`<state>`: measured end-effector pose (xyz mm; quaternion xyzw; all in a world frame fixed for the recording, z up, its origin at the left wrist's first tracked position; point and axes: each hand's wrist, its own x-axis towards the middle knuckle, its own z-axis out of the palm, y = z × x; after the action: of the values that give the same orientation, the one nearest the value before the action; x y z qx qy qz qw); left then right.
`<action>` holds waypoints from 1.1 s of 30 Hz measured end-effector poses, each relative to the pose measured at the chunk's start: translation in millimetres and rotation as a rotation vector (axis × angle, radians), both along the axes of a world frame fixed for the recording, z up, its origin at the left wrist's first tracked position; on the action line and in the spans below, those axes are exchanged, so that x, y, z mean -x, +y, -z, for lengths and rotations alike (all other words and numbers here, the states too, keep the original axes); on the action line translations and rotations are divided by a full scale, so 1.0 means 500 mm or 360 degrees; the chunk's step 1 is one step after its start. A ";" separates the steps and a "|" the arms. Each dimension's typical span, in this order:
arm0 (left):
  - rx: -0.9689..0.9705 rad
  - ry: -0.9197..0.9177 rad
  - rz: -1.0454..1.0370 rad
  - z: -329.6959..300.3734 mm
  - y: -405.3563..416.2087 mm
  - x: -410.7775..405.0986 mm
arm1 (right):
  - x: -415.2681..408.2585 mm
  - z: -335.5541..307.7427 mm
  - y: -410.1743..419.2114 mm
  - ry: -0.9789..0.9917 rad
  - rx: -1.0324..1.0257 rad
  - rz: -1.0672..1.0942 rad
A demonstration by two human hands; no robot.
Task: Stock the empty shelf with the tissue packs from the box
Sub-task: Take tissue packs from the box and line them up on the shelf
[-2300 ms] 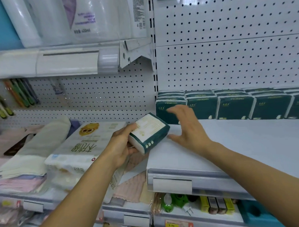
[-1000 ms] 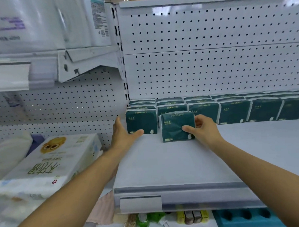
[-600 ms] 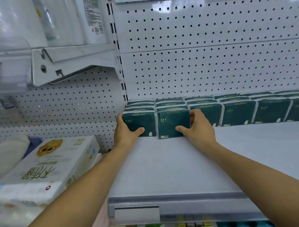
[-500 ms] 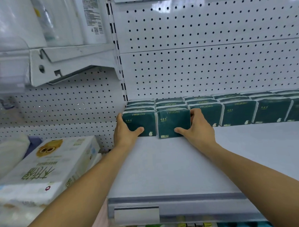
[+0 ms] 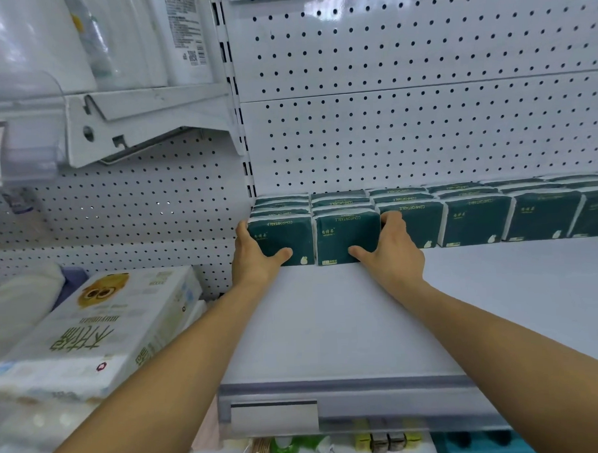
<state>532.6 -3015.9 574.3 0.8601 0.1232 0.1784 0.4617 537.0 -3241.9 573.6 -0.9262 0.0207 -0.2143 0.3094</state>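
Note:
Dark green tissue packs (image 5: 475, 218) stand in rows along the back of the white shelf (image 5: 329, 327). At the left end two packs stand further forward than the rest. My left hand (image 5: 254, 259) holds the outer left pack (image 5: 280, 232), fingers along its left side and thumb across its front. My right hand (image 5: 391, 253) holds the second pack (image 5: 346, 234) from its right side, thumb on its front. The two packs touch each other. The box is out of view.
White pegboard (image 5: 423, 118) backs the shelf. A large white tissue bundle with an owl print (image 5: 100, 331) lies on the lower left shelf. A shelf bracket (image 5: 142, 123) juts out at upper left. Small goods (image 5: 386, 441) sit under the price rail (image 5: 275, 415).
My right hand slid the second pack back and left until it stood flush beside the outer pack. Over the last half second both hands have barely moved.

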 end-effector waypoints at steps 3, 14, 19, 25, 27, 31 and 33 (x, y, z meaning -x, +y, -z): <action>-0.0087 0.0166 0.0040 -0.009 0.012 0.027 | 0.027 -0.004 0.004 0.0009 -0.0016 0.0038; -0.1267 -0.0232 0.0008 0.025 0.074 0.345 | 0.310 0.018 0.076 -0.0463 0.0539 -0.0349; -0.1202 -0.0593 0.0145 0.096 0.131 0.517 | 0.484 0.070 0.144 -0.0670 0.0573 -0.0560; -0.1172 -0.0372 0.0264 0.257 0.219 0.674 | 0.633 0.230 0.217 -0.0476 0.0640 -0.0792; -0.1132 -0.0159 0.0295 0.320 0.242 0.716 | 0.661 0.300 0.230 -0.0275 0.0668 -0.0846; -0.1043 0.0280 0.0435 0.444 0.270 0.778 | 0.702 0.437 0.229 0.0063 0.0744 -0.0953; -0.0976 0.0464 0.0540 0.509 0.277 0.805 | 0.721 0.502 0.222 0.0221 0.0790 -0.1004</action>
<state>130.3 -2877.5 319.6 0.9829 -0.0156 0.0038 0.1834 176.6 -3130.9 322.7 -0.9459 -0.2960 -0.0443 0.1248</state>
